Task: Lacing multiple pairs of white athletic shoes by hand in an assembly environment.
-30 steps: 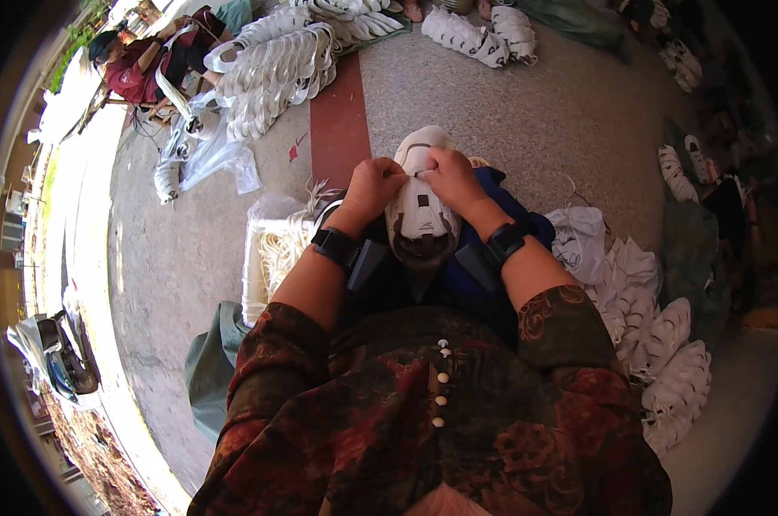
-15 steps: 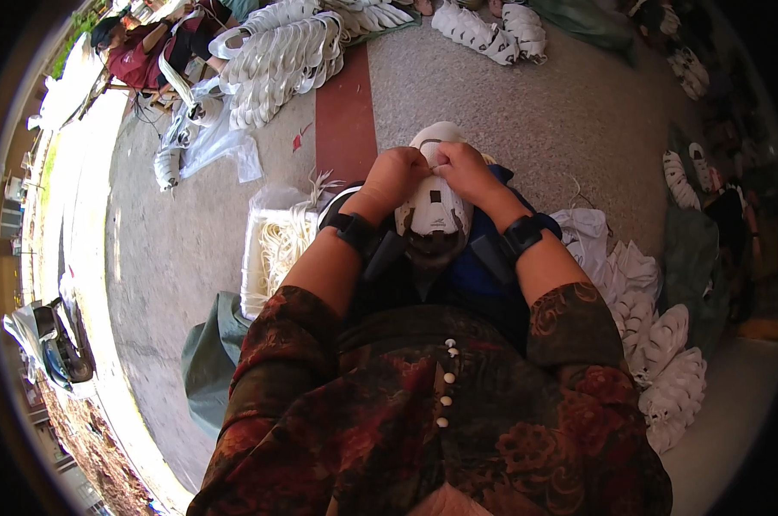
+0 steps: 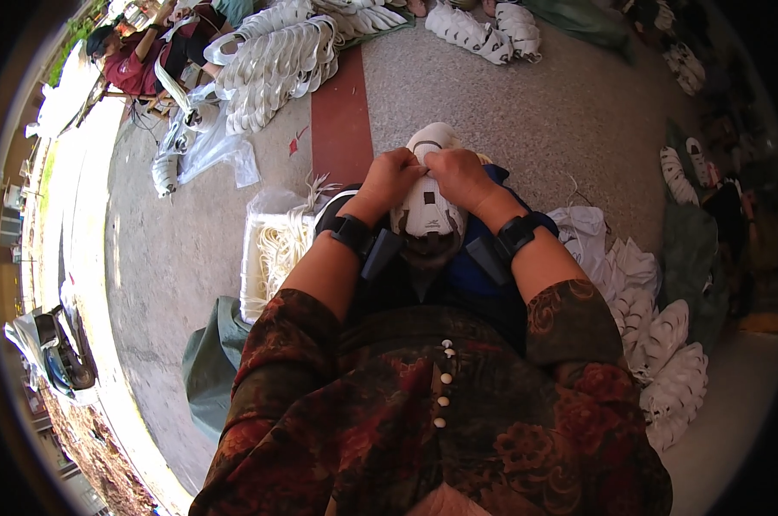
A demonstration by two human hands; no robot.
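Observation:
A white sneaker rests in my lap, its pale toe pointing away from me and its dark opening toward me. My left hand is closed in a pinch at the shoe's upper left side. From the right, my right hand pinches close to it, the two sets of fingertips almost meeting over the front of the shoe. A short bit of white shoelace seems to run between the fingers, though the hands mostly hide it. Both wrists carry black bands with dark blocks.
A white basket of cream laces stands at my left, beside green cloth. Several white shoe uppers lie in a pile at my right. More rows of white uppers lie ahead, near a seated person in dark red.
My fingers have shifted slightly over the shoe, with the right hand now a little lower and its fingertips turned more to the left. The shoe stays in my lap.

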